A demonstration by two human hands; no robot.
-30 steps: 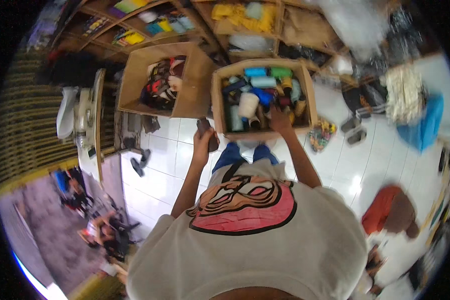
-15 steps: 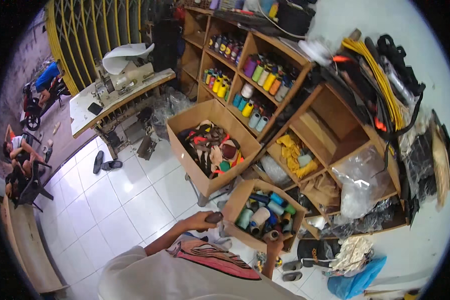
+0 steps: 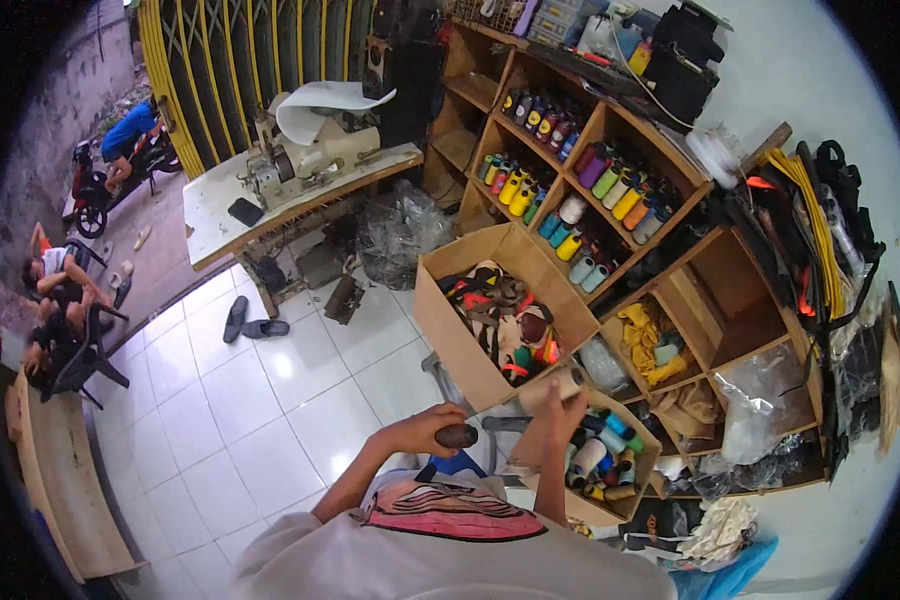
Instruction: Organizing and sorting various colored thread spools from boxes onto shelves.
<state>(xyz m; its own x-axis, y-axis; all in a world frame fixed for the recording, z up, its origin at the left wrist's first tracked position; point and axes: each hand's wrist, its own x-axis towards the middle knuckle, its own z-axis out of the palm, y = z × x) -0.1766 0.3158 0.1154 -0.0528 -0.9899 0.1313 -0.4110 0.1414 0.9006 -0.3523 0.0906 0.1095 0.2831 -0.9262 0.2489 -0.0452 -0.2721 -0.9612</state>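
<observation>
My left hand (image 3: 410,434) is closed around a dark brown thread cone (image 3: 458,436), held out in front of my body. In my right hand (image 3: 562,414) is a tan thread cone (image 3: 567,381), raised beside the near corner of a large cardboard box (image 3: 462,357) of mixed coloured fabric scraps (image 3: 505,315). Below that hand stands a smaller cardboard box (image 3: 592,512), filled with several thread cones (image 3: 590,456) in blue, green, white and dark colours. My right forearm covers part of the smaller box's left side.
A wooden shelf (image 3: 560,170) holds rows of coloured thread cones. Cubbies on the right hold yellow cloth (image 3: 645,342) and clear plastic (image 3: 755,400). At the far left are a sewing machine (image 3: 305,160) on a table (image 3: 205,235), dark sandals (image 3: 236,320), seated people, and a person by a motorbike (image 3: 92,200).
My right hand has lifted the tan cone up out of the smaller box. My left hand still holds the dark cone, slightly farther right in view. The whole view has shifted.
</observation>
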